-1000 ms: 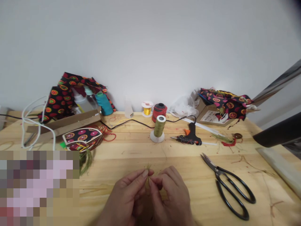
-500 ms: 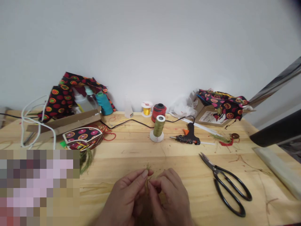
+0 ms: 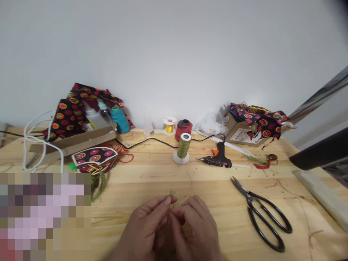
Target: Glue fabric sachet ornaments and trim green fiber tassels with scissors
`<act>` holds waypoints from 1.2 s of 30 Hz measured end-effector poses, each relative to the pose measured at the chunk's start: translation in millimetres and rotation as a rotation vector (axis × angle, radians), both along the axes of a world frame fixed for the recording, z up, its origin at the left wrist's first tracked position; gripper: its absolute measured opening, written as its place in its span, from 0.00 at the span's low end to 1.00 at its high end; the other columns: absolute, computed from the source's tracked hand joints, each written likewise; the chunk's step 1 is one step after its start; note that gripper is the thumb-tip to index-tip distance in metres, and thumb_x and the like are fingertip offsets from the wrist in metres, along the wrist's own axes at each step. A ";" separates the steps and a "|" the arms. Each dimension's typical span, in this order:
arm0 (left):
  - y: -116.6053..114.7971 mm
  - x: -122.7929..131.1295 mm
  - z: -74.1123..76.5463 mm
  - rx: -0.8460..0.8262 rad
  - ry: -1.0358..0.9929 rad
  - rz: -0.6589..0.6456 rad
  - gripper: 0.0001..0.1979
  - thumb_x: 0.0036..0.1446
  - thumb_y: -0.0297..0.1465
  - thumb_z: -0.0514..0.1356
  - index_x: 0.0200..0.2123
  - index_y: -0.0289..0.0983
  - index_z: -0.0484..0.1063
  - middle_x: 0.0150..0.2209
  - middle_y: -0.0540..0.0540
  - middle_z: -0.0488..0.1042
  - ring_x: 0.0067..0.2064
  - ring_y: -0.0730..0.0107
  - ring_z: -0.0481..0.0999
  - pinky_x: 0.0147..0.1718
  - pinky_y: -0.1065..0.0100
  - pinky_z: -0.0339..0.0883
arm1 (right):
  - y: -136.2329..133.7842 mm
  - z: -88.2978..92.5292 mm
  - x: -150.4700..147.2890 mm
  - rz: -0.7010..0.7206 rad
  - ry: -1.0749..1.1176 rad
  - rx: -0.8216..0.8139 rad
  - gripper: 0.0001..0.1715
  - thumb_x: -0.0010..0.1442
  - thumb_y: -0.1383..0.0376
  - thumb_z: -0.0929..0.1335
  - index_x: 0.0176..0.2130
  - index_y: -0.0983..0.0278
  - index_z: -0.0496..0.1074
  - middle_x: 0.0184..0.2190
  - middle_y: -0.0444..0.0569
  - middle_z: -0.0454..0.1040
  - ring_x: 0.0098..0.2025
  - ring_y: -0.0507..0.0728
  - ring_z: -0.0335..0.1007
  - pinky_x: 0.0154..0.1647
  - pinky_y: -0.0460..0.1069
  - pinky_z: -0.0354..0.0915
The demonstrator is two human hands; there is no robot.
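Near the front of the wooden table, my left hand (image 3: 148, 223) pinches a small tuft of green thread (image 3: 171, 193) between thumb and forefinger, its frayed tips poking up above the fingers. Close against it on the right, my right hand (image 3: 194, 224) is also closed, its thumb and fingertips gripping the lower strands of the same thread. Most of what lies between the palms is hidden. Beyond the hands an olive thread spool (image 3: 184, 145) stands upright on a white base. Black-handled scissors (image 3: 248, 196) lie to the right, blades pointing away.
A black glue gun (image 3: 221, 156) lies behind the scissors. Yellow (image 3: 170, 128) and red thread spools (image 3: 179, 135) stand by the wall. Patterned fabric pieces (image 3: 99, 155) and a teal thread cone (image 3: 120, 119) are at left; a cardboard box (image 3: 246, 135) is at back right. The lower left is pixelated.
My right fingertips have shifted very slightly down and left along the strands. My left hand keeps its pinch, and the things on the table stay where they were.
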State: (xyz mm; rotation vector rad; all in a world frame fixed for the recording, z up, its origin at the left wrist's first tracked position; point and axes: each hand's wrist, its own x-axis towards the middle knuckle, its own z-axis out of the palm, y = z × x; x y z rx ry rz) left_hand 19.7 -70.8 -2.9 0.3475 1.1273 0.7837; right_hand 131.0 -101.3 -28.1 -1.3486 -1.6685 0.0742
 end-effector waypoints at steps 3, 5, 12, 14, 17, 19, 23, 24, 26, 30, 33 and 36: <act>0.4 0.5 3.4 0.004 -0.013 -0.011 0.13 0.35 0.35 0.73 0.26 0.36 0.79 0.19 0.52 0.72 0.21 0.76 0.68 0.20 0.77 0.59 | -0.9 2.6 2.8 0.042 0.011 -0.033 0.10 0.56 0.75 0.64 0.26 0.64 0.68 0.21 0.46 0.68 0.25 0.54 0.63 0.26 0.48 0.57; 0.7 0.6 4.6 0.016 -0.007 -0.013 0.13 0.34 0.36 0.73 0.25 0.36 0.78 0.18 0.53 0.70 0.20 0.77 0.65 0.19 0.78 0.57 | -0.7 7.7 7.9 0.057 0.066 -0.066 0.08 0.56 0.74 0.65 0.28 0.65 0.70 0.22 0.47 0.69 0.27 0.54 0.64 0.26 0.48 0.59; 0.5 -1.0 7.7 0.208 0.170 -0.142 0.15 0.38 0.43 0.70 0.18 0.37 0.76 0.13 0.58 0.57 0.17 0.80 0.49 0.13 0.77 0.44 | 15.0 30.8 31.8 0.145 0.668 -0.604 0.13 0.48 0.65 0.72 0.37 0.63 0.79 0.27 0.46 0.71 0.29 0.53 0.65 0.30 0.48 0.62; -0.9 -1.1 8.8 0.257 0.202 -0.203 0.14 0.40 0.43 0.68 0.20 0.38 0.78 0.13 0.58 0.57 0.17 0.79 0.49 0.14 0.76 0.45 | 19.8 34.3 33.0 0.223 0.868 -0.769 0.14 0.43 0.64 0.75 0.35 0.62 0.80 0.25 0.43 0.70 0.27 0.51 0.64 0.30 0.47 0.62; -3.6 -0.2 11.7 0.317 0.246 -0.259 0.12 0.45 0.42 0.66 0.29 0.40 0.82 0.14 0.56 0.62 0.19 0.76 0.57 0.17 0.75 0.53 | 22.8 36.1 31.3 0.247 1.032 -0.847 0.14 0.39 0.64 0.77 0.31 0.62 0.81 0.22 0.42 0.70 0.27 0.50 0.64 0.30 0.46 0.62; -4.7 0.9 14.8 0.350 0.241 -0.273 0.12 0.47 0.41 0.65 0.32 0.42 0.82 0.18 0.53 0.70 0.24 0.70 0.66 0.26 0.71 0.63 | 22.6 35.9 29.9 0.243 1.067 -0.841 0.09 0.39 0.64 0.77 0.26 0.63 0.80 0.22 0.42 0.71 0.27 0.50 0.65 0.30 0.45 0.62; -3.9 1.0 18.2 0.404 0.242 -0.312 0.10 0.49 0.38 0.64 0.34 0.44 0.83 0.28 0.48 0.79 0.37 0.59 0.74 0.43 0.63 0.66 | 21.4 36.5 28.7 0.218 1.038 -0.778 0.07 0.41 0.67 0.74 0.18 0.65 0.74 0.18 0.41 0.68 0.24 0.49 0.62 0.27 0.44 0.60; -3.3 0.0 17.4 0.423 0.246 -0.337 0.10 0.50 0.38 0.64 0.35 0.45 0.83 0.30 0.48 0.80 0.39 0.58 0.74 0.44 0.63 0.65 | 21.3 37.4 28.7 0.209 1.015 -0.758 0.07 0.42 0.67 0.74 0.18 0.65 0.73 0.18 0.40 0.67 0.24 0.49 0.61 0.26 0.44 0.59; -2.2 -3.0 13.7 0.467 0.241 -0.400 0.11 0.53 0.38 0.62 0.37 0.45 0.82 0.32 0.48 0.80 0.40 0.58 0.74 0.46 0.63 0.65 | 21.6 39.3 29.2 0.209 0.964 -0.724 0.07 0.43 0.68 0.72 0.18 0.65 0.72 0.19 0.40 0.66 0.24 0.49 0.62 0.26 0.45 0.60; -0.2 -8.2 7.4 0.591 0.288 -0.471 0.11 0.58 0.36 0.58 0.39 0.47 0.80 0.35 0.49 0.78 0.42 0.61 0.73 0.48 0.65 0.62 | 22.8 41.4 31.5 0.209 0.813 -0.656 0.09 0.48 0.66 0.70 0.19 0.65 0.70 0.19 0.42 0.67 0.25 0.51 0.63 0.28 0.47 0.61; 2.0 -7.9 10.3 0.702 0.363 -0.480 0.11 0.59 0.34 0.56 0.37 0.46 0.79 0.38 0.48 0.75 0.45 0.61 0.71 0.49 0.65 0.61 | 23.9 41.4 33.9 0.167 0.719 -0.589 0.09 0.49 0.65 0.69 0.20 0.65 0.69 0.21 0.43 0.66 0.27 0.52 0.62 0.29 0.48 0.60; 4.6 -6.9 12.8 0.758 0.440 -0.476 0.11 0.59 0.34 0.54 0.31 0.43 0.77 0.46 0.45 0.71 0.52 0.58 0.67 0.52 0.63 0.59 | 25.5 44.6 36.9 0.135 0.679 -0.536 0.09 0.49 0.64 0.69 0.20 0.65 0.69 0.22 0.43 0.65 0.27 0.52 0.60 0.29 0.48 0.58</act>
